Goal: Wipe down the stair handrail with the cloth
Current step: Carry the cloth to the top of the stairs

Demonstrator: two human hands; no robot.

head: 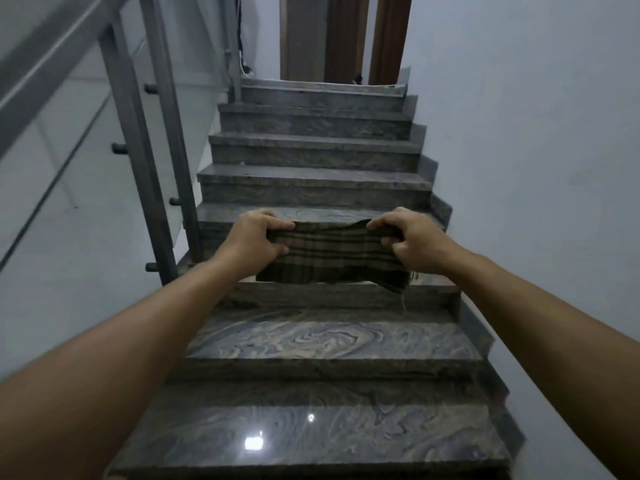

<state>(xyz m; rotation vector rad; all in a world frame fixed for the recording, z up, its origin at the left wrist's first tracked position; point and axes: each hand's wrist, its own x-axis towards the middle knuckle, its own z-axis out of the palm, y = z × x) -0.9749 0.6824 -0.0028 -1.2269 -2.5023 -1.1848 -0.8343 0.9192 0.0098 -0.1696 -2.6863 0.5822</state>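
Both forearms reach out from the bottom corners of the head view and meet over the flight of polished, swirl-veined stone stairs [311,341], which climbs straight ahead between a plain pale wall [536,168] on the right and a glass-panelled balustrade on the left, up to a landing with brown doors [346,36]. Largest of the task's things is the grey metal handrail [52,67], a long bar slanting across the upper left corner, carried on upright posts [138,161] with small round fittings clamping the glass; it lies well apart from the hands and nothing touches it, so the wiping looks not yet begun. Between the hands, out in front over the middle steps, hangs the cloth [332,254], a dark checked piece in brown and tan with a frayed lower right corner and a loose thread dangling. It is pulled fairly taut along its top edge and sags below, which suggests it is being spread or folded into a usable pad before going to the rail. Left hand [256,237] is closed on the cloth's left end, fingers curled over the top edge and thumb beneath. Right hand [412,240] pinches the right end the same way, bunching the fabric slightly.
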